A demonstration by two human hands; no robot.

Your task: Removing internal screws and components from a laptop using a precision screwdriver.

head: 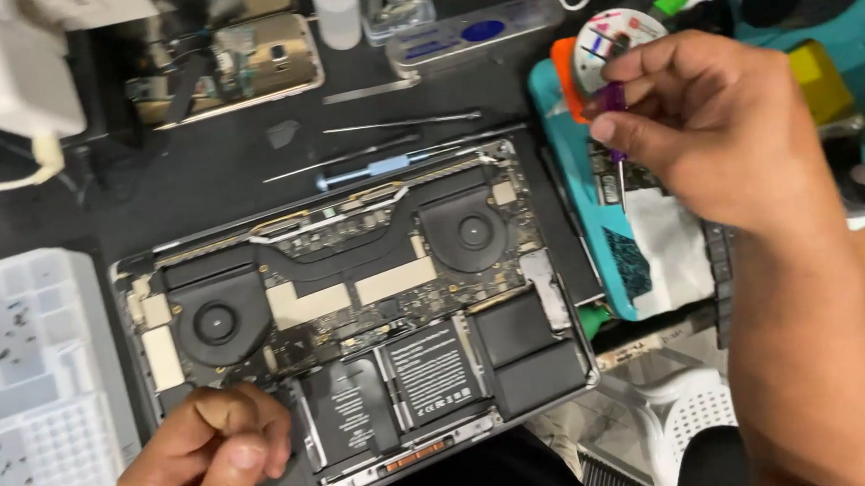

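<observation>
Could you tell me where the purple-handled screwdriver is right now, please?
In the head view it is at the upper right, pinched in the right hand: the purple-handled screwdriver points down over the teal mat, right of the open laptop.

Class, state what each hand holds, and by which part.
Right hand pinches a purple-handled screwdriver by its handle. Left hand holds nothing; it rests on the opened laptop.

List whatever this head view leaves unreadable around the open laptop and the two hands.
- Screwdriver in the right hand: only the purple handle and thin shaft show; the tip is too small to tell.
- Laptop near corner: covered by the left hand.
- Left hand's fingertips: curled; whether they pinch anything is hidden.
- Tray of small parts: cut off by the left edge, and the pieces are too small.
</observation>
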